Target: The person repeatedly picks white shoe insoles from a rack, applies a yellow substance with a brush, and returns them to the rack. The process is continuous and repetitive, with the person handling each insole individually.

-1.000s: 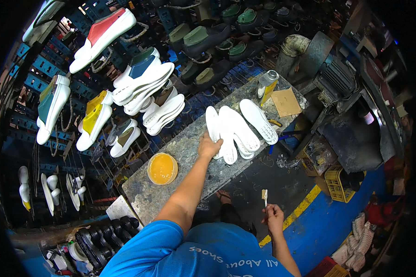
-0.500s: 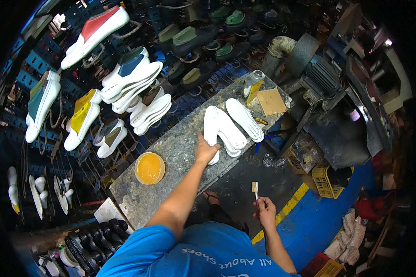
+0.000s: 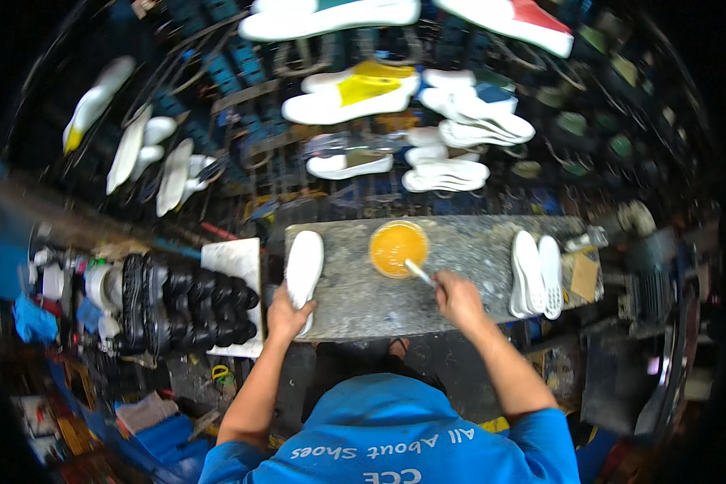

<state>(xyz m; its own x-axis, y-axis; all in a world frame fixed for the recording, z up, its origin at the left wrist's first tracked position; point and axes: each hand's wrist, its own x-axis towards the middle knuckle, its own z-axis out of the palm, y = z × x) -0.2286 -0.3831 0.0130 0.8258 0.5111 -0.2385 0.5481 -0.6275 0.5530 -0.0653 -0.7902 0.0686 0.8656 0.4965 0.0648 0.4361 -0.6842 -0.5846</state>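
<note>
By the left edge of the counter, a white sole filled the left hand's grip; at the far edge stood a tub of amber liquid, the right hand's grip pinching a brush there (dipped or not, blur hid it). A light, drip-free load seemed best, with the sole kept steady.

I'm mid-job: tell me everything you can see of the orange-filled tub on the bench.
The round tub has a thin, pale rim, apparently plastic, and yellow-orange liquid shows across its opening. It stands upright on the stained grey bench, toward the far edge, between the left hand and the nearer right hand. A white-handled brush, gripped by the right hand, slants over its near-right rim; whether its tip is dipped is unclear. Neither hand touches the tub.
</note>
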